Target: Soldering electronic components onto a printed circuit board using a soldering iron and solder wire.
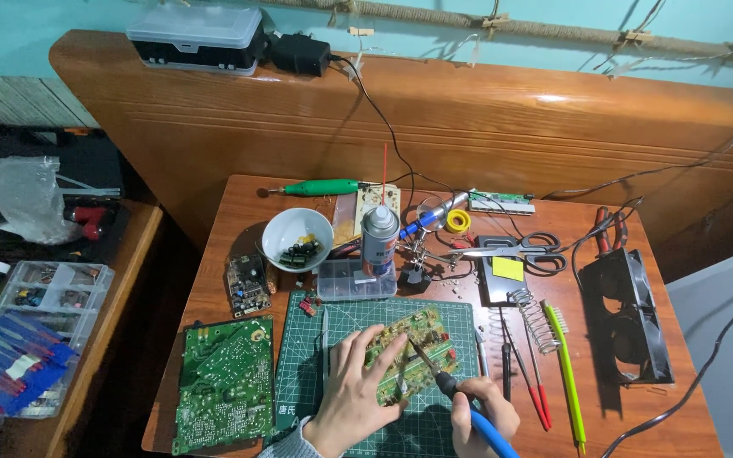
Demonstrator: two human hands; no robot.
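Where the soldering iron [434, 373] meets the circuit board [413, 352], contact is unclear.

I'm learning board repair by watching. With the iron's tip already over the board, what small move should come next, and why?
Probably lower the soldering iron tip onto the joint: the right hand holds it angled over the circuit board, which the left hand presses flat on the green cutting mat.

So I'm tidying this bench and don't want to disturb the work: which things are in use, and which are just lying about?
In use:
left hand
circuit board
right hand
soldering iron
cutting mat

Lying about:
larger green board
white bowl
spray can
scissors
fan unit
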